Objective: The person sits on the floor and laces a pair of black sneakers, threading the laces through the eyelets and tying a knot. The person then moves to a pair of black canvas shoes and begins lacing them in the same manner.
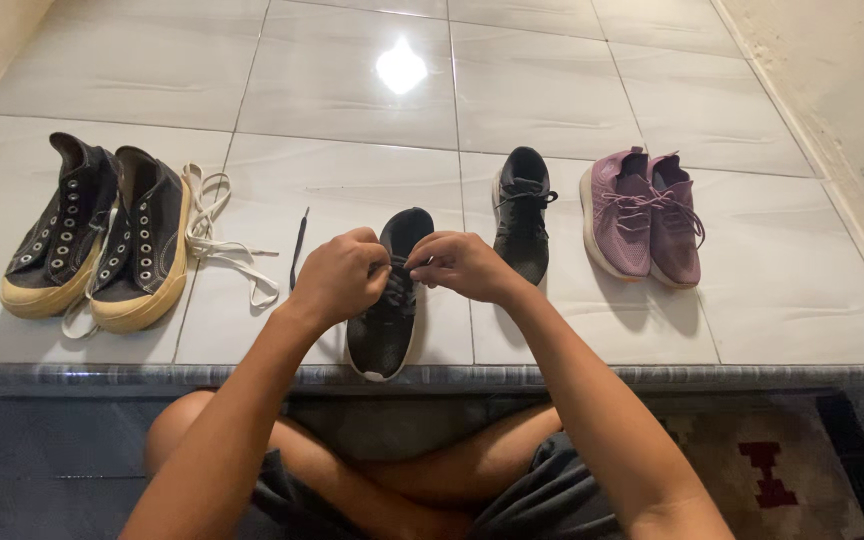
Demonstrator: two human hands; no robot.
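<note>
Black sneaker (384,330) under both hands, lying on the white tiled floor (352,90) near its front edge, toe toward the camera, heel away. Five shoes in all besides it, counted left to right.

Far left: two black high-top canvas shoes (102,240) with tan rubber soles, side by side and touching, eyelets bare. Just right of them: one loose white shoelace (217,240), coiled and trailing from the right high-top's side. Next: one short dark lace (298,245), lying nearly straight, just left of the left hand.

Centre: left hand (337,280) closed, fingers (377,268) pinching the black lace (399,280) of the sneaker over its tongue. Right hand (464,265) likewise closed, fingers meeting the left hand's over the same lace, knuckles nearly touching. Both forearms reaching in from the bottom edge, bare knees and dark shorts (542,490) below.

Right of the hands: one second black sneaker (522,215), matching the first, laced, standing a little farther back and just beside the right hand's knuckles. Farther right: two purple knit sneakers (644,215) with pale soles, laced in purple, pressed together, toes toward the camera.

Count: two black high-tops, two black sneakers, two purple sneakers, six shoes in one loose row; two loose laces. Patterned rug (782,470) at lower right, below the floor's step edge.
</note>
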